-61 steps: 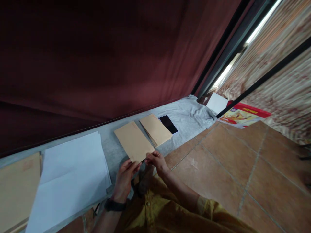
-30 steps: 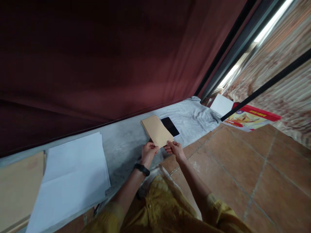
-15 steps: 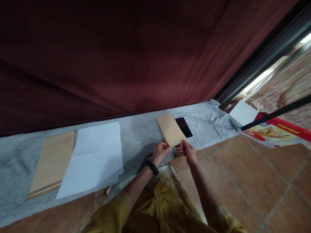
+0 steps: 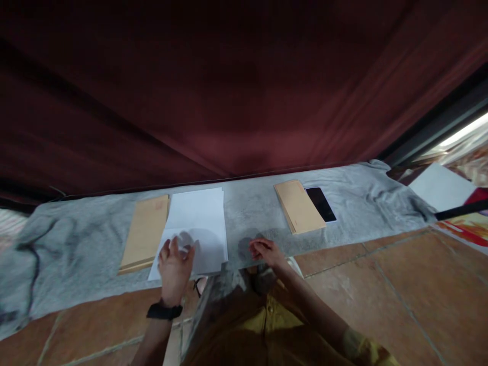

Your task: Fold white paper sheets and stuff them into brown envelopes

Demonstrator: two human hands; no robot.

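My left hand [image 4: 176, 264] is over the lower part of a stack of white paper sheets [image 4: 198, 213], fingers apart and holding nothing. Whether its fingertips touch the top sheet I cannot tell. Left of the sheets, and partly under them, lies a pile of brown envelopes [image 4: 145, 231]. My right hand [image 4: 266, 251] hovers near the front edge of the grey cloth [image 4: 247, 213], its fingers curled together with nothing seen in them. A smaller stack of brown envelopes [image 4: 299, 206] rests to its right, overlapping the edge of a dark-screened phone [image 4: 321, 203].
A dark red curtain [image 4: 244, 101] hangs directly behind the cloth-covered surface. Brown floor tiles [image 4: 354, 284] run along the front. At the right are a white board or box [image 4: 442, 185], a dark bar [image 4: 463, 209] and a red-and-yellow printed sheet [image 4: 467, 234].
Both hands have let go of the brown envelopes by the phone. My left hand has moved left to the white sheets; my right hand has drawn back leftward. The view has turned left.
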